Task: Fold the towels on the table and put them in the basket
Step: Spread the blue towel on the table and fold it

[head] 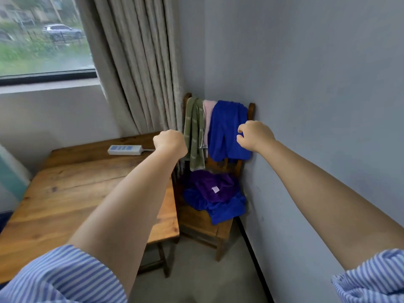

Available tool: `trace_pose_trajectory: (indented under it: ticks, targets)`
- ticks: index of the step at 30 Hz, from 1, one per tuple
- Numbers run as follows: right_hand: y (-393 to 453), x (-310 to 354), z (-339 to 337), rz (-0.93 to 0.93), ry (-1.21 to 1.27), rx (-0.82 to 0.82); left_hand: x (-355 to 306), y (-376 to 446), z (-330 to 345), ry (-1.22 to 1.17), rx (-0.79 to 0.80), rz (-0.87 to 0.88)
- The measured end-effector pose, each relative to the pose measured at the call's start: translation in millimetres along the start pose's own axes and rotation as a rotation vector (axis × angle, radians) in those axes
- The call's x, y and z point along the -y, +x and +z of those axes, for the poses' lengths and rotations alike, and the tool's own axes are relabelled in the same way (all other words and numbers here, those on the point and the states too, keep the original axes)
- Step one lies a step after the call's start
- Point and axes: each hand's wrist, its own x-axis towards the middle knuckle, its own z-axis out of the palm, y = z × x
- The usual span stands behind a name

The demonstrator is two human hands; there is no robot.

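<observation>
Striped sleeves (65, 278) sit nearest the cam, both pushed up, bare forearms reaching fwd toward the room corner.

Wooden table (72, 193) fills the left side; no towels show on it. Grey curtain (140, 62) hangs behind it beside the window (43, 33). Wooden chair (203, 224) stands in the corner, just right of the table, against the wall.

Towels are on the chair, not the table. Over the chair back, left to right: green towel (194, 136) w/ pale stripes, pink towel (207, 119), blue towel (227, 132). On the seat: second blue towel (223, 208), crumpled, w/ a purple towel (209, 184) bunched on top, small white tag showing.

Left hand (170, 142) is raised in front of the green towel's left edge, fingers curled under into a fist; whether they pinch the cloth or hold nothing can't be told from this angle. Right hand (255, 134) is at the hanging blue towel's right edge, fingers bent, thumb and forefinger apart w/ a gap between them, touching or just off the cloth — can't tell which.

White power strip (125, 149) lies at the table's far edge, cord running right.
</observation>
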Motion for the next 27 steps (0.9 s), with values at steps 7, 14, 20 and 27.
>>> trace_pose_trajectory:
  ticks: [7, 14, 20, 27]
  targets:
    - [128, -43, 48, 0.121, 0.004, 0.030, -29, 155, 17, -0.017, 0.069, 0.087]
    - [238, -75, 84, 0.303, 0.125, 0.043, -75, 293, 29, -0.135, 0.151, 0.240]
    - [292, -101, 117, 0.462, 0.130, -0.002, -118, 357, 53, -0.370, 0.241, 0.314]
    - [320, -123, 137, 0.413, -0.081, 0.114, -144, 389, 76, -0.577, 0.217, 0.181]
